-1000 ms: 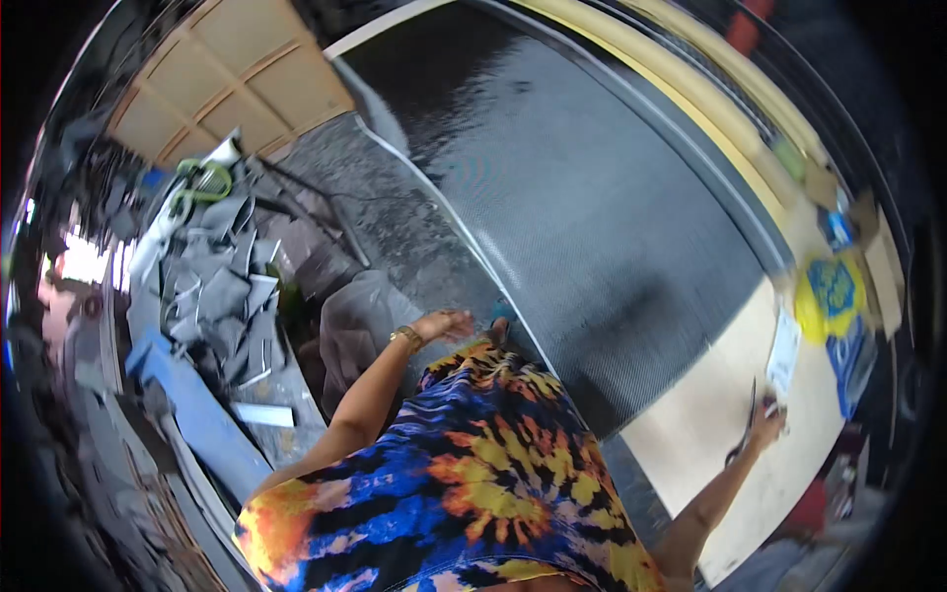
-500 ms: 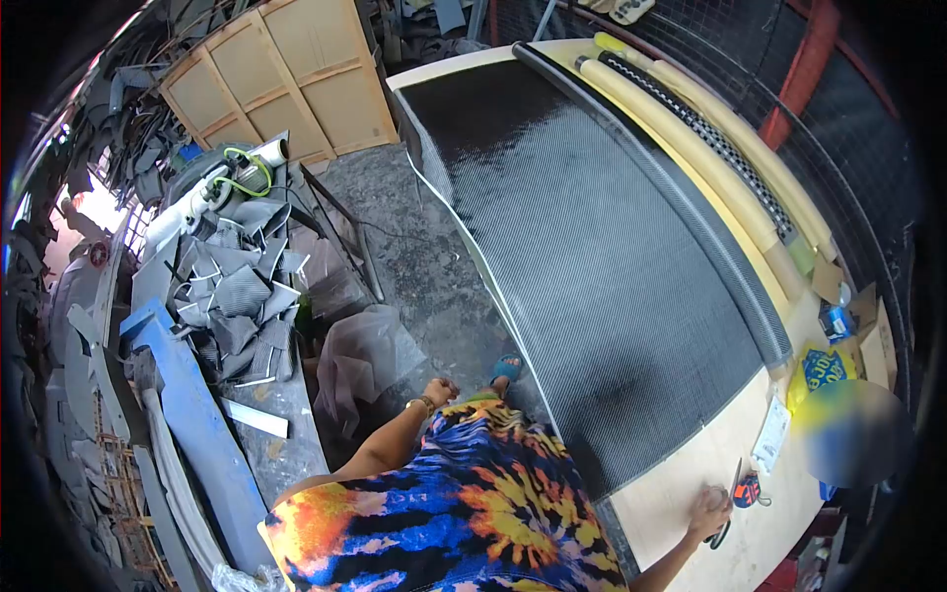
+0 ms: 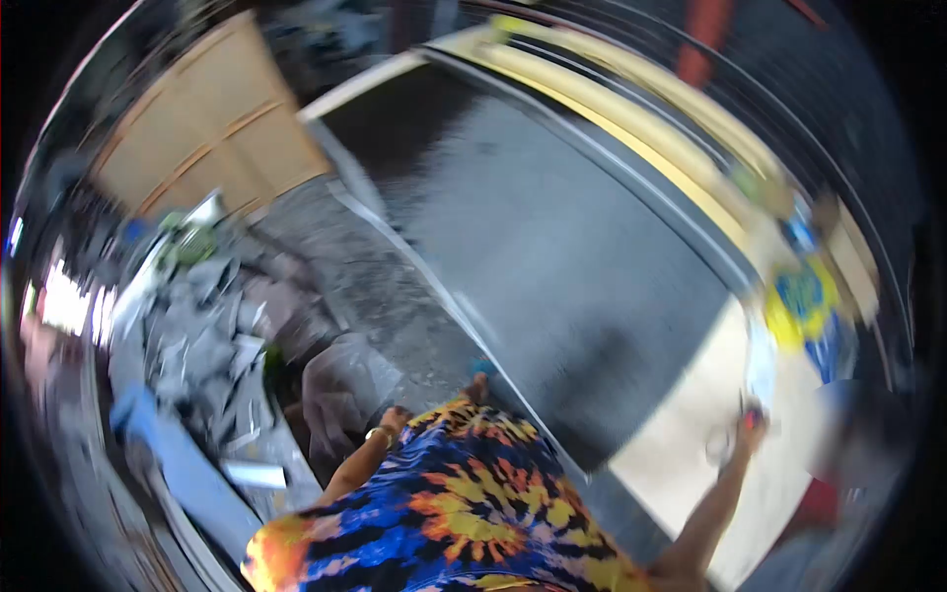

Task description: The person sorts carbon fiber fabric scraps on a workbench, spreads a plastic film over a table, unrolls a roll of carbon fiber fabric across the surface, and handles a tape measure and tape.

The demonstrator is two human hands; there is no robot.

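Note:
My right hand (image 3: pixel 750 434) reaches over the bare pale end of the table, its fingers closed round a small red and blue tape measure (image 3: pixel 755 416). Beside it on the tabletop lies a blurred pair of scissors (image 3: pixel 720 449). A dark woven carbon-fibre-like sheet (image 3: pixel 562 257) lies spread over most of the table, its near edge left of this hand. My left hand (image 3: pixel 397 419) hangs low by my body, away from the table; motion blur hides its fingers, and nothing plainly shows in it.
Long rolls (image 3: pixel 631 89) lie along the table's far side. A yellow and blue bag (image 3: pixel 797 301) and a white paper (image 3: pixel 760 360) sit at the right. Grey scraps (image 3: pixel 197 326) pile up at the left, near clear plastic (image 3: pixel 345 380). A wooden panel (image 3: pixel 217 128) leans behind.
The view has swung and blurred. My right hand has let go of the scissors and moved onto the tape measure. My left hand still hangs by my body.

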